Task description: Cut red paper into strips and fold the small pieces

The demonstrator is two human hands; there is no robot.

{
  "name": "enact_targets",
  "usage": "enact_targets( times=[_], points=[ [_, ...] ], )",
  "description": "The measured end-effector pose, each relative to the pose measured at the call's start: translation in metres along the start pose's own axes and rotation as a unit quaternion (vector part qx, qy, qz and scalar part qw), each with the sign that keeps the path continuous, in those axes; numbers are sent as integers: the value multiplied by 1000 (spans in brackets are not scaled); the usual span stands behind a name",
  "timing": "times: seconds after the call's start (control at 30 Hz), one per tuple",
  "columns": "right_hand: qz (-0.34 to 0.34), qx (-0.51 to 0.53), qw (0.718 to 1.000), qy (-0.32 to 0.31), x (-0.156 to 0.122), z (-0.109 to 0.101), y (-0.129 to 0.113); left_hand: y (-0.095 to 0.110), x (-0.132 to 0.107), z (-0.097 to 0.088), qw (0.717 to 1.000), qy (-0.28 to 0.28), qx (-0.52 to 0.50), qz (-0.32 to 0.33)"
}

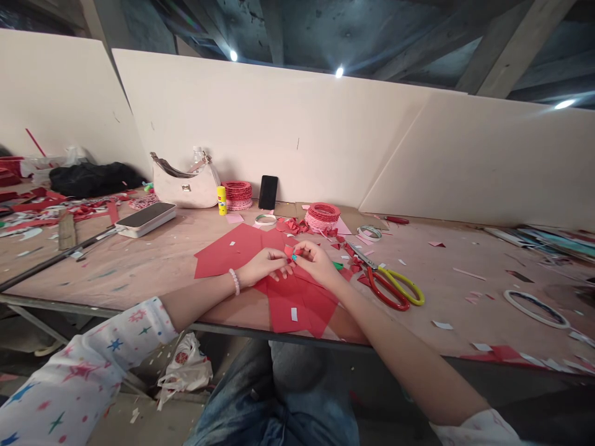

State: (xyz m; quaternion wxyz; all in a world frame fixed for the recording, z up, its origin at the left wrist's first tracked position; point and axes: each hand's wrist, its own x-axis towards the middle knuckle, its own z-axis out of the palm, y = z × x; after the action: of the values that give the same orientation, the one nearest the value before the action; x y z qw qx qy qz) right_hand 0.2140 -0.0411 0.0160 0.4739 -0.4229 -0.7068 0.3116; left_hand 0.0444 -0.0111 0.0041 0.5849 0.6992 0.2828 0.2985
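Between my fingertips is a small piece of red paper (289, 250), held over several overlapping red paper sheets (227, 248). My left hand (267, 266), with a beaded bracelet on its wrist, pinches the piece from the left. From the right, my right hand (316, 263) pinches it between thumb and fingers. Just beyond my hands lies a heap of small folded red pieces (292, 227). A stack of red and pink rings (322, 217) stands behind them. Large scissors (395, 288) with one red and one yellow handle lie to the right of my right hand.
A yellow glue stick (222, 201), a second ring stack (238, 195), a phone (268, 192) and a pale handbag (186, 183) stand along the back. A white box-like device (146, 219) lies left. Tape rolls (536, 309) and paper scraps lie right. A white board (279, 124) rises behind.
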Motion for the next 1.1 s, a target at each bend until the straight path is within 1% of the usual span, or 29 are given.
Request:
enact_targets(
  times=[0.23,0.4,0.53,0.67,0.73,0.8,0.9,1.1],
  points=[
    [-2,26,999,-18,0,2,1,-2,1,1,1000,10,18,17],
    [-5,33,999,-20,0,3,3,-2,1,2,1000,7,17,9],
    [-12,36,999,-27,1,3,4,-1,1,3,999,12,28,22],
    [-9,28,999,-16,0,4,5,1,1,5,999,26,28,34],
    [1,31,999,-16,0,4,7,2,1,6,999,30,24,31],
    [12,45,998,-30,-1,4,9,3,0,6,999,33,20,22],
    [14,65,997,-43,-2,4,9,3,0,6,999,35,9,10],
    [26,52,997,-48,-4,1,7,0,1,5,999,43,9,9]
  ],
)
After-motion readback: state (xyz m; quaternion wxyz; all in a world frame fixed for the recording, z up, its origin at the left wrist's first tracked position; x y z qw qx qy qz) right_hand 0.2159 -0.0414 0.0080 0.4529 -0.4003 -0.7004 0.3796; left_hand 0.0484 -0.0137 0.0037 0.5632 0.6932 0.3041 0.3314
